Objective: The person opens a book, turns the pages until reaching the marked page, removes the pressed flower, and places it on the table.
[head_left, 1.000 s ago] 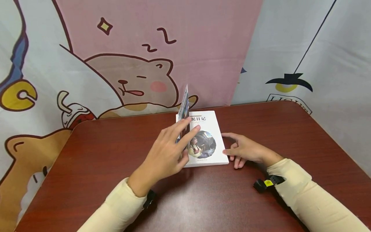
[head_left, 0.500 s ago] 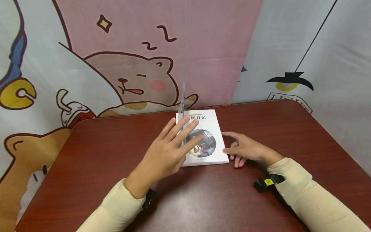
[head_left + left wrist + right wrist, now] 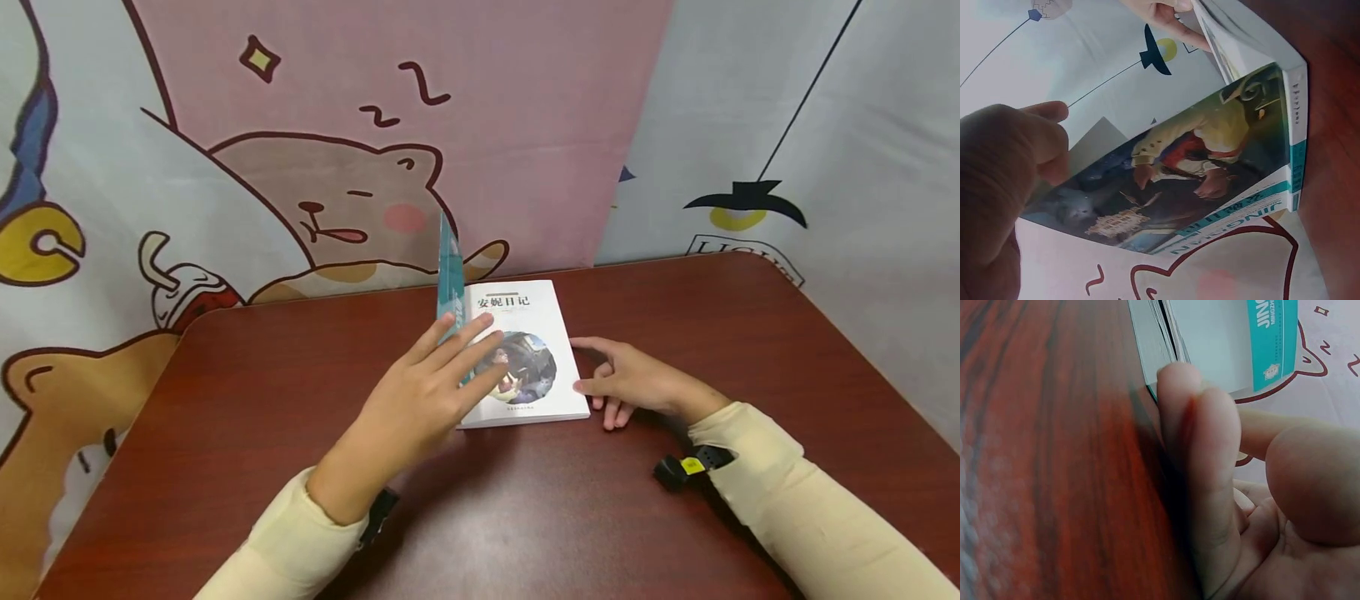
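Note:
A paperback book (image 3: 557, 350) lies on the table, its white title page with a round picture facing up. Its front cover (image 3: 452, 275) stands raised along the left side; a painted figure and a teal strip show on the cover's outer face (image 3: 1210, 137) in the left wrist view. My left hand (image 3: 412, 404), fingers spread and nearly straight, is at the cover's near part, over the page's left side. Whether it touches the cover is unclear. Against the book's right edge rest the thumb and index finger of my right hand (image 3: 641, 379), the other fingers bent below.
The dark red-brown wooden table (image 3: 300, 367) extends around the book. Behind it hangs a cloth backdrop (image 3: 540, 125) printed with a sleeping bear. Each wrist wears a black strap, the right with a small black device (image 3: 671, 472).
The cover has swung leftward past upright, so its teal-marked inner side now shows and the whole title is visible. My left hand has shifted slightly left, fingers spreading. My right hand stays at the edge.

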A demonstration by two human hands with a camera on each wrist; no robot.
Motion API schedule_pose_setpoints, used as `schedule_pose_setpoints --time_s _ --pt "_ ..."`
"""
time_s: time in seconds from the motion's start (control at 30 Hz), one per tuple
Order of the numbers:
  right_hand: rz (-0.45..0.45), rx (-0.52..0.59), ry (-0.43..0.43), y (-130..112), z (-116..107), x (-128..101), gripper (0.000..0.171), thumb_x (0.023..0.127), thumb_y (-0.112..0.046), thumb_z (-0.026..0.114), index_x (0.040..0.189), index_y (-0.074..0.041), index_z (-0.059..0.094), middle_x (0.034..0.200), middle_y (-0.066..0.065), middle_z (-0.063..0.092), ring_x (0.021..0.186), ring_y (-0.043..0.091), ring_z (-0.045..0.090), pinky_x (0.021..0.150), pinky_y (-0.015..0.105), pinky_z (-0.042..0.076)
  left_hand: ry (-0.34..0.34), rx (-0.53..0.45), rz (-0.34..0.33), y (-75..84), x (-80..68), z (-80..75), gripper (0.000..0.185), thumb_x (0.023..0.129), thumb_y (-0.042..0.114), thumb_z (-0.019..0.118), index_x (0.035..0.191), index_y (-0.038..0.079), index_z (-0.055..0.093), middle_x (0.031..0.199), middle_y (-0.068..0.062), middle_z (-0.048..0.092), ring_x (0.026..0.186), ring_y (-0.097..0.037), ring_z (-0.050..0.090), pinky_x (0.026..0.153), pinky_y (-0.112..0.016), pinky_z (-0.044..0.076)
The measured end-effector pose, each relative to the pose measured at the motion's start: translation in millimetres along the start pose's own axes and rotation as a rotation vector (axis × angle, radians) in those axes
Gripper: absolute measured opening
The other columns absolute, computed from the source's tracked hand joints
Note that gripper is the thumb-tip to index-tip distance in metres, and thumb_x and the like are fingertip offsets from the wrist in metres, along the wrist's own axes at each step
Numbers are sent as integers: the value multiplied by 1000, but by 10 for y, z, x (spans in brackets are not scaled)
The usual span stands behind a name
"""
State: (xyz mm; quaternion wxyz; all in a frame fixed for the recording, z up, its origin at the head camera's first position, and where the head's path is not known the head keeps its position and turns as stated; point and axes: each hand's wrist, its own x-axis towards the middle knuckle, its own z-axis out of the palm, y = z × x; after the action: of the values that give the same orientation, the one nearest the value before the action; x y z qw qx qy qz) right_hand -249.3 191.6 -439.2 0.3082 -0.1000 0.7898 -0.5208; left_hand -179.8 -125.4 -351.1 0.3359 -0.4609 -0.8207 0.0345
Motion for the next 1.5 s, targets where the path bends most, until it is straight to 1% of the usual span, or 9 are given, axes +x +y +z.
schedule_pose_setpoints --time_s 0.13,0.23,0.5,0.7,0.87,1.03,1.27,1.33,1.5 --pt "-4 -2 0 -19 -4 -4 83 94 -19 70 159 -16 18 73 12 60 51 24 68 49 42 57 -21 -7 -2 -11 -3 -20 48 78 -2 77 122 15 68 123 -4 71 127 -25 60 123 -43 25" --pt "-6 0 -1 -23 -12 -8 83 94 -19 70 159 -15 18 73 12 60 51 24 68 48 42 57 -63 -7 -32 -22 -3 -48 53 76 -2 79 123 18 68 118 -1 72 120 -25 63 123 -46 26" --pt "-4 -6 -6 3 -35 6 83 94 -21 70 159 -16 18 73 12 60 51 25 68 49 43 57 -152 -20 -135 -37 -12 -182 52 74 -4 79 120 18 69 115 -3 72 112 -23 66 110 -47 43" --pt "0 2 -9 10 -44 21 82 95 -21 70 159 -18 18 73 13 60 51 26 68 49 44 57 -273 -8 -247 -50 -61 -232 55 77 1 79 127 19 67 119 -5 71 112 -26 65 100 -48 48" --pt "1 2 -7 13 -46 17 82 95 -21 69 159 -17 18 74 13 60 51 25 68 49 44 57 -400 -23 -352 -68 -104 -238 53 82 1 75 131 20 65 125 -7 69 117 -29 65 98 -57 49" --pt "2 2 -11 19 -47 18 83 95 -22 70 159 -17 18 74 13 60 52 25 68 49 43 57 -502 -96 -418 -90 -141 -193 56 83 -3 72 133 20 62 128 -9 67 122 -32 62 98 -64 47" --pt "6 8 -18 35 -44 28 83 95 -22 70 159 -19 18 74 13 61 52 25 68 50 43 58 -702 -298 -539 -138 -180 -56 64 85 -12 62 141 17 55 145 -14 55 136 -42 49 96 -68 46" --pt "7 10 -16 32 -40 27 82 95 -22 70 159 -19 19 74 13 61 52 25 68 50 43 58 -732 -341 -556 -153 -201 4 64 86 -13 60 142 16 55 148 -16 52 138 -43 47 98 -66 46" --pt "7 11 -17 13 -31 16 82 95 -22 69 159 -19 18 75 13 61 52 25 68 50 43 58 -752 -411 -560 -167 -273 168 58 89 -13 55 142 12 56 149 -21 49 137 -43 48 106 -57 44"
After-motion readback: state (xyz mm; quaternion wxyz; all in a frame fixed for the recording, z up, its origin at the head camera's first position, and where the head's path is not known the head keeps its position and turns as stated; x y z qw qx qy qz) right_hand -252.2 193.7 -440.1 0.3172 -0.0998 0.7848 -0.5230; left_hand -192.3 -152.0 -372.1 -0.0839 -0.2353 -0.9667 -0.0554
